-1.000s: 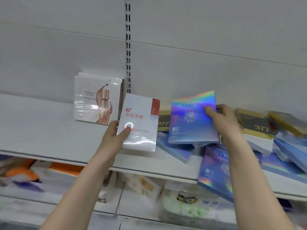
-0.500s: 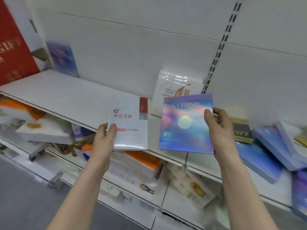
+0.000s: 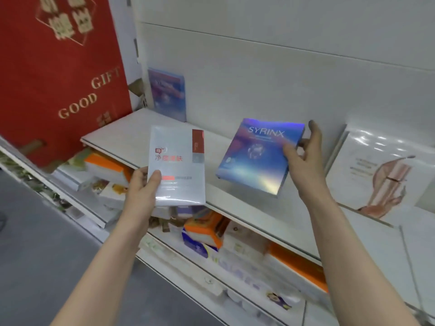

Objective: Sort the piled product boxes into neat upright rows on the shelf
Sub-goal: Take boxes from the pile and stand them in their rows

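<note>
We note: the flat white cardboard box (image 3: 176,165) carries a red side strip and red characters. The flat holographic cardboard box (image 3: 256,158) shimmers blue-violet with white lettering. The large red paper bag (image 3: 58,78) bears gold print.

left forearm (image 3: 113,250) and left hand (image 3: 143,184), bare from the near edge of view to the fingertips; right forearm (image 3: 334,243) and right hand (image 3: 303,158), likewise bare. both limbs slender, uncovered along their visible length.
</note>
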Motion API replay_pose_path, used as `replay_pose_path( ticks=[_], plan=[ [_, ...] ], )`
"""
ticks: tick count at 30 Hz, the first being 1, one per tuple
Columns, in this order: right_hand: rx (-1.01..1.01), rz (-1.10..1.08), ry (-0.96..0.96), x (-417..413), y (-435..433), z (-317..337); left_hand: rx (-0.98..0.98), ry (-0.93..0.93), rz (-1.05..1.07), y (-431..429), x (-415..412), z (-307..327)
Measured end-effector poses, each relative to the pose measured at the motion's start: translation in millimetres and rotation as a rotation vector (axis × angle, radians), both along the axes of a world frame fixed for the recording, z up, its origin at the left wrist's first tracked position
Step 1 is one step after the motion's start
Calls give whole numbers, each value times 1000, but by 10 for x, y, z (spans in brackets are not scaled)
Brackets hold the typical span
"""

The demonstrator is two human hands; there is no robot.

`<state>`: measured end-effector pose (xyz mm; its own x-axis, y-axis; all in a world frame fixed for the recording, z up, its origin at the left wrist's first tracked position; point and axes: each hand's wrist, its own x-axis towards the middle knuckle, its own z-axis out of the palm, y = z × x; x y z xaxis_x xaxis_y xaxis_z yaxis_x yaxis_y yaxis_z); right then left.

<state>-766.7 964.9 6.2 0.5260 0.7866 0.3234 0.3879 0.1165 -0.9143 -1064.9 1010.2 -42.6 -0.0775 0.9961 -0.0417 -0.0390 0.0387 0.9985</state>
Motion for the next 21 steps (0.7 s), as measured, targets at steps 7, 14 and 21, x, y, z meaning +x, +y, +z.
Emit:
replay_pose_path(
  ticks=[7, 14, 21],
  plan=[
    [46, 38, -153, -205, 1031, 63, -15, 36, 55, 714, -186, -41],
    [49, 94, -230, -330, 2051, -105, 20, 38, 101, 1285, -184, 0],
    [51, -43, -563, -413, 2547, -184, -25, 4, 82, 1680, -182, -60]
  ],
)
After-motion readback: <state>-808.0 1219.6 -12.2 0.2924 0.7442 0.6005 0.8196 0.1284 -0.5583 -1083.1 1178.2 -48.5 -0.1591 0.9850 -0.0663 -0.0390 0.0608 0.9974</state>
